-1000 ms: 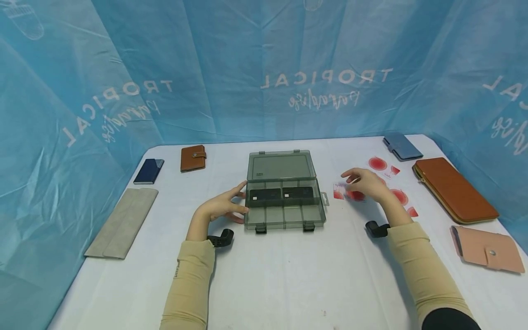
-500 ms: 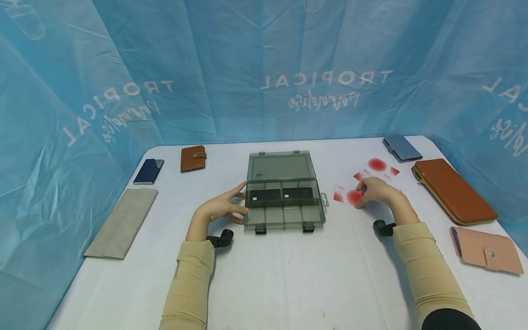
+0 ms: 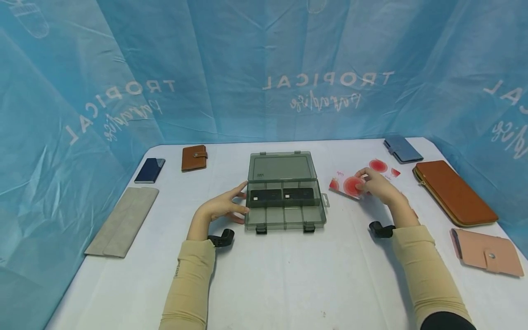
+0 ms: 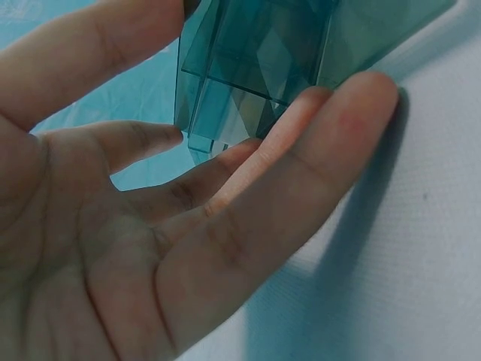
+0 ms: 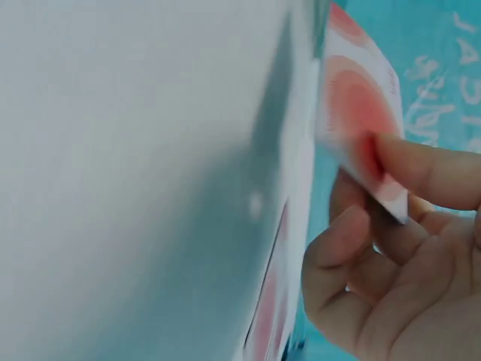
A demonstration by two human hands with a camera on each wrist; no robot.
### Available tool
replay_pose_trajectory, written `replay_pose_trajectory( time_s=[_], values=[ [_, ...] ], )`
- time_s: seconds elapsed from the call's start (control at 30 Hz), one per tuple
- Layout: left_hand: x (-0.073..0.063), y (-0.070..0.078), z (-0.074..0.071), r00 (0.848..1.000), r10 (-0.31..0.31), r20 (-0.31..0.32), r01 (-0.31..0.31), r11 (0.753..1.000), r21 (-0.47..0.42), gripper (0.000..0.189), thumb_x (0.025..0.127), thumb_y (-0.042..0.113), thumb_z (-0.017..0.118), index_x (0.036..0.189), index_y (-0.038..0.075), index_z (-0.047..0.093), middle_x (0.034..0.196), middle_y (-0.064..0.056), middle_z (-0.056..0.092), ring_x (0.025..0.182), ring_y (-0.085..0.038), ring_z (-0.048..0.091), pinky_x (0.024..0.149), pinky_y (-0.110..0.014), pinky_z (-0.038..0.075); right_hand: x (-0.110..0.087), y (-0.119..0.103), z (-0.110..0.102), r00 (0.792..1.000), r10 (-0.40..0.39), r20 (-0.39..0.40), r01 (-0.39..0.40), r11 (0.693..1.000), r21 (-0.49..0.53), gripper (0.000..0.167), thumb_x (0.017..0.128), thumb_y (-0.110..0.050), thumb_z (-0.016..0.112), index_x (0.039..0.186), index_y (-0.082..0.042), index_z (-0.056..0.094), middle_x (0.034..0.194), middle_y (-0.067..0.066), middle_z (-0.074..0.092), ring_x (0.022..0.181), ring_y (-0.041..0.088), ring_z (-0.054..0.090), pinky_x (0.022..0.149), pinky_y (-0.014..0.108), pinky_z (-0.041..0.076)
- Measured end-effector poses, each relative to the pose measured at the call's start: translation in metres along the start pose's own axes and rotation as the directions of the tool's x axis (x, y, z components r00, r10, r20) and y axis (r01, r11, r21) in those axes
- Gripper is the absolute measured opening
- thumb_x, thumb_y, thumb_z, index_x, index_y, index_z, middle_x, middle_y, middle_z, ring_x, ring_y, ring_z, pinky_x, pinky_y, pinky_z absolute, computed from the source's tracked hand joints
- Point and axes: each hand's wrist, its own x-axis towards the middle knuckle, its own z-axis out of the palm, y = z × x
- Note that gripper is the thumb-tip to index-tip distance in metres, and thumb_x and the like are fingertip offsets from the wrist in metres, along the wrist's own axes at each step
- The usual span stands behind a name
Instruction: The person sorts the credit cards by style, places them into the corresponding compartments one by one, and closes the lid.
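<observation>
A translucent green divided plastic box [image 3: 274, 217] sits open mid-table, its lid [image 3: 282, 166] laid back. Two flat black items [image 3: 266, 197] show in its back compartments. My left hand [image 3: 220, 206] rests against the box's left side, fingers extended and thumb lower. In the left wrist view, the fingers [image 4: 353, 120] reach along the box wall. My right hand [image 3: 377, 185] pinches a white card with red round prints [image 3: 350, 185] between thumb and fingers, lifted off the table and tilted, to the right of the box. The right wrist view shows this card [image 5: 361, 98] partly blurred.
More red-and-white cards [image 3: 378, 165] lie behind my right hand. To the right are a blue wallet [image 3: 403, 149], a brown zip wallet [image 3: 455, 192] and a pink wallet [image 3: 491, 252]. On the left lie a brown wallet [image 3: 194, 158], a navy cardholder [image 3: 150, 170] and a grey pouch [image 3: 123, 222].
My right hand moved down to the cards, pinched one and raised it from the table. The left hand stays at the box.
</observation>
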Motion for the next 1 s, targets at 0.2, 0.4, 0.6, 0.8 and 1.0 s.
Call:
replay_pose_trajectory(
  time_s=[0.2, 0.4, 0.6, 0.8, 1.0],
  values=[
    [0.001, 0.000, 0.000, 1.000, -0.001, -0.002, 0.001, 1.000, -0.003, 0.092, 0.087, 0.003, 0.062, 0.150, 0.028, 0.000, 0.148, -0.021, 0.013, 0.093, -0.029, 0.062, 0.078, -0.043, 0.056, -0.003, -0.021, 0.009, 1.000, -0.004, -0.012, 0.007, 0.979, 0.205, 0.045, 0.093, -0.017, 0.054, 0.131, -0.002, 0.036, 0.125, 0.018, 0.040, 0.102, 0.023, 0.044, 0.087, 0.034, 0.045],
    [0.002, 0.000, 0.000, 1.000, -0.005, 0.000, 0.005, 1.000, -0.003, 0.092, 0.087, 0.002, 0.061, 0.150, 0.028, 0.000, 0.148, -0.021, 0.012, 0.094, -0.027, 0.062, 0.078, -0.043, 0.056, -0.009, -0.045, 0.026, 0.997, -0.075, 0.018, 0.067, 0.958, 0.278, 0.041, 0.092, -0.015, 0.055, 0.127, 0.000, 0.039, 0.105, 0.009, 0.048, 0.082, 0.013, 0.051, 0.084, 0.035, 0.048],
    [0.001, 0.000, 0.000, 1.000, -0.010, -0.006, 0.010, 1.000, -0.003, 0.092, 0.087, 0.002, 0.061, 0.150, 0.028, 0.000, 0.149, -0.021, 0.012, 0.095, -0.028, 0.061, 0.078, -0.043, 0.056, -0.011, -0.067, 0.052, 0.989, -0.135, 0.063, 0.114, 0.958, 0.264, 0.035, 0.092, -0.012, 0.055, 0.123, 0.000, 0.045, 0.105, 0.013, 0.051, 0.080, 0.017, 0.053, 0.075, 0.029, 0.051],
    [0.002, 0.000, 0.001, 1.000, -0.012, -0.008, 0.012, 1.000, -0.003, 0.092, 0.087, 0.002, 0.061, 0.150, 0.028, 0.000, 0.149, -0.021, 0.012, 0.095, -0.028, 0.061, 0.078, -0.043, 0.056, -0.015, -0.087, 0.077, 0.972, -0.206, 0.115, 0.179, 0.961, 0.211, 0.028, 0.093, -0.007, 0.050, 0.120, -0.001, 0.049, 0.098, 0.015, 0.052, 0.078, 0.022, 0.051, 0.074, 0.034, 0.051],
    [0.003, 0.000, 0.001, 1.000, -0.016, -0.013, 0.016, 1.000, -0.006, 0.092, 0.087, 0.001, 0.061, 0.150, 0.029, 0.000, 0.148, -0.021, 0.012, 0.094, -0.027, 0.061, 0.077, -0.044, 0.056, -0.018, -0.101, 0.102, 0.952, -0.256, 0.170, 0.240, 0.965, 0.106, 0.026, 0.093, -0.002, 0.044, 0.118, -0.004, 0.053, 0.097, 0.014, 0.055, 0.081, 0.024, 0.054, 0.078, 0.040, 0.052]
  ],
)
